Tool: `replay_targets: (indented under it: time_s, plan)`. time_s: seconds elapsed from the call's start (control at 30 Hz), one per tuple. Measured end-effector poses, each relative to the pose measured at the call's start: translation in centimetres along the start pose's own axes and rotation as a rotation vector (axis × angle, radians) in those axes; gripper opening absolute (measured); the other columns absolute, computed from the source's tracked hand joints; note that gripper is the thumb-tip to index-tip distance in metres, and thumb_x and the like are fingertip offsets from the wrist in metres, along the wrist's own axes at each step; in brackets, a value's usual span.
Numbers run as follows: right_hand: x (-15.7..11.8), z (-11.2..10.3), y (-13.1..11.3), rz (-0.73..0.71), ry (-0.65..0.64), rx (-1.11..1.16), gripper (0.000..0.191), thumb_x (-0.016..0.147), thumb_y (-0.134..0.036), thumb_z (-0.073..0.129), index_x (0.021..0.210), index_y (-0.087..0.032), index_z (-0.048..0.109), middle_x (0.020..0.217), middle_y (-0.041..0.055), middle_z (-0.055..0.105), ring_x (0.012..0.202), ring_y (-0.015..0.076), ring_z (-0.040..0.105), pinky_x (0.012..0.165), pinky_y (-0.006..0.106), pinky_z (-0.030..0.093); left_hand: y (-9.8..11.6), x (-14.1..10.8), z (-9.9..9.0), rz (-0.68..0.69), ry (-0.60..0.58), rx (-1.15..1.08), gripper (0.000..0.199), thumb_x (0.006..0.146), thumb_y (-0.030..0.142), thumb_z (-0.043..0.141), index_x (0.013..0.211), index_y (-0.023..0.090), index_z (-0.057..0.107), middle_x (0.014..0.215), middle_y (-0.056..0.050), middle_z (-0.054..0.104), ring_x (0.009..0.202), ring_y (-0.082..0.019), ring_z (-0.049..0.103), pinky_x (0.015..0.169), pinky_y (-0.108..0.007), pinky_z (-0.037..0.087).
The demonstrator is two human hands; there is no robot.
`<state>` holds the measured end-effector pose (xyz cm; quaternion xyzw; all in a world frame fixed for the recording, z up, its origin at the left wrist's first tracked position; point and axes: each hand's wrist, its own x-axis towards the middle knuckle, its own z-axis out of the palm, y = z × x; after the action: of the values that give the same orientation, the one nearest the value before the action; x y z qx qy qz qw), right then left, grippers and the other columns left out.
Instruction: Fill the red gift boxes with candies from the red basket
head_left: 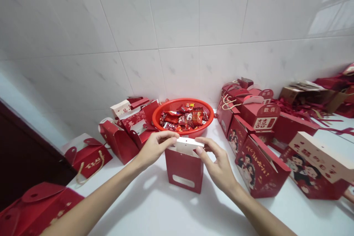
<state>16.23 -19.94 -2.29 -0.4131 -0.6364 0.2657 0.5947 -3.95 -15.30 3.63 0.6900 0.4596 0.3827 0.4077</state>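
Observation:
A red paper gift box (184, 169) stands upright on the white table in front of me, with an oval window low on its near side. Its top is open, and a white flap with small holes shows at the upper edge. My left hand (159, 145) pinches the flap's left end between thumb and fingers. At the right end, my right hand (217, 160) grips the flap and the box's top corner, thumb on the near side. Just behind the box sits a red plastic basket (183, 131) of wrapped sweets (186, 117).
Several red gift boxes (119, 138) stand to the left, one with a rope handle (92, 166). More printed boxes (262, 166) crowd the right. Farther right are a cardboard carton (302, 92) and dark red ribbons (293, 107). A tiled wall (177, 14) rises behind.

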Motion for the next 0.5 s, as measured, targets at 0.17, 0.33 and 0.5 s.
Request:
replay_targets:
  time_s: [0.17,0.33,0.5]
  plan:
    - [-0.29,0.01,0.09,-0.013,-0.055,-0.019,0.028,0.097,-0.04,0.055,0.117,-0.022,0.065,0.117,0.0068,0.067,0.105,0.0197,0.065,0.085,0.029,0.054,-0.38,0.02,0.16,0.03,-0.016,0.067,0.031,0.078,0.048,0.067,0.083,0.018,0.075,0.084,-0.005,0.073,0.08,-0.021,0.065,0.073,-0.029,0.053]
    - [-0.73,-0.4,-0.38,-0.143,-0.032,-0.137,0.031,0.097,-0.035,0.057,0.125,-0.024,0.063,0.142,0.0089,0.053,0.135,0.0238,0.047,0.11,0.04,0.042,-0.39,-0.03,0.45,0.04,-0.021,0.071,0.031,0.08,0.047,0.065,0.084,0.018,0.073,0.08,-0.003,0.07,0.074,-0.018,0.061,0.066,-0.025,0.05]
    - [-0.95,-0.26,-0.26,-0.18,-0.025,-0.175,0.026,0.099,-0.03,0.053,0.121,-0.025,0.065,0.132,0.0076,0.062,0.127,0.0234,0.054,0.107,0.043,0.043,-0.17,-0.07,0.6,0.015,-0.051,0.043,0.029,0.079,0.046,0.066,0.08,0.017,0.07,0.074,-0.001,0.065,0.068,-0.015,0.058,0.064,-0.024,0.048]
